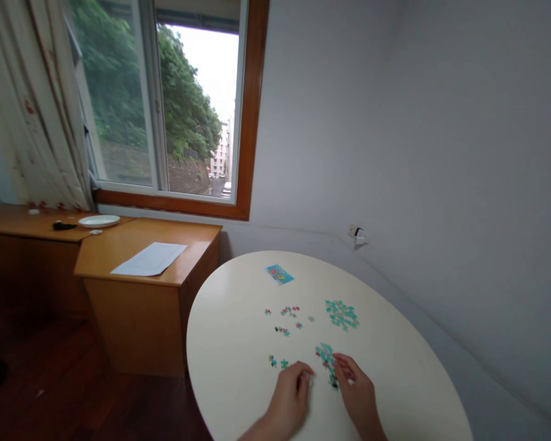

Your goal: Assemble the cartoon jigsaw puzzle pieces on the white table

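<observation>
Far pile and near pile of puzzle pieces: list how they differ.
The far pile is mostly teal and pale green; the near pile mixes in pink and dark pieces. The far pile spreads wide; the near pile is a narrower band. The right hand is at the near pile, not the far pile. Both lie on the table.

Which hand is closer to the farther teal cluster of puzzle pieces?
Right. The right hand is on the near side of the farther teal cluster, apart from it; the left hand is farther off, to its near left.
</observation>
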`<state>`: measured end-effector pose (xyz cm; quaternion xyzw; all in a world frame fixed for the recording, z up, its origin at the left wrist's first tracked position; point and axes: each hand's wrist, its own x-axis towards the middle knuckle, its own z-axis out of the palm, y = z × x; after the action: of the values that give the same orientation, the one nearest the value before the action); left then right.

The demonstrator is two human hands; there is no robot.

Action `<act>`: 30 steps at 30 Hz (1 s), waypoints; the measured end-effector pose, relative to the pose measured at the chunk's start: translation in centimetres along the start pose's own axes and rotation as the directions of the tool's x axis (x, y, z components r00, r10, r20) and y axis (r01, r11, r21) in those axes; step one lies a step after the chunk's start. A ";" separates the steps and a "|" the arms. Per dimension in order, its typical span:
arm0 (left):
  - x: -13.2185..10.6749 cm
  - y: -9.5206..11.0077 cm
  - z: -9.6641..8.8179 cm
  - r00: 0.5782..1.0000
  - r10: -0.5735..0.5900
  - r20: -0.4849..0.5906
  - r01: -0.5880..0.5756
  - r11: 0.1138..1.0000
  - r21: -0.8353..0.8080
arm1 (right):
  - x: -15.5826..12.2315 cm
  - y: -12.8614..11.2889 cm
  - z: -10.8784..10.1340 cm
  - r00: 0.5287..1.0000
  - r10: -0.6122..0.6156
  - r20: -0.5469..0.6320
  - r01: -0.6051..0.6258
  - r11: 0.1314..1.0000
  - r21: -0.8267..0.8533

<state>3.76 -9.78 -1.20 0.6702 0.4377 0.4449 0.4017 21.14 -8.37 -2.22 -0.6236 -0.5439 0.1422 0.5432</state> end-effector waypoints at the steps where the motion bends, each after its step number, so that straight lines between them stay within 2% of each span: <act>1: 0.1 0.1 -0.1 1.000 -0.012 -0.002 0.012 1.000 -0.007 | 0.0 0.0 0.0 1.000 -0.016 0.000 0.016 1.000 -0.005; 7: 0.3 0.5 -0.2 0.996 -0.088 0.018 0.089 0.992 -0.089 | -0.2 -0.2 0.3 0.992 -0.128 0.004 0.128 0.991 -0.025; 12: 0.3 0.3 -0.2 1.000 -0.014 -0.001 0.014 0.999 -0.039 | -0.3 -0.5 0.5 0.973 -0.227 -0.033 0.222 0.969 -0.109; 18: 0.5 0.4 -0.6 0.999 0.004 -0.054 -0.003 1.000 0.016 | -0.8 -1.9 0.4 0.967 -0.253 0.016 0.252 0.953 -0.170; 21: 0.6 0.6 -0.8 0.997 0.009 -0.077 -0.007 1.000 0.027 | -1.0 -2.0 0.4 0.971 -0.240 0.019 0.240 0.961 -0.140; 26: 0.8 0.7 -0.8 0.995 0.007 -0.095 -0.003 0.999 0.044 | -1.4 -1.4 0.5 0.992 -0.111 -0.054 0.112 0.993 0.028; 30: 0.9 0.6 -0.8 0.996 0.005 -0.093 -0.001 0.999 0.038 | -1.7 -1.3 0.1 0.994 -0.079 -0.071 0.087 0.990 0.115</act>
<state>3.34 -8.98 -0.15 0.6570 0.4632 0.4678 0.3674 19.83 -9.95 -1.87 -0.5718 -0.5415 0.1305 0.6023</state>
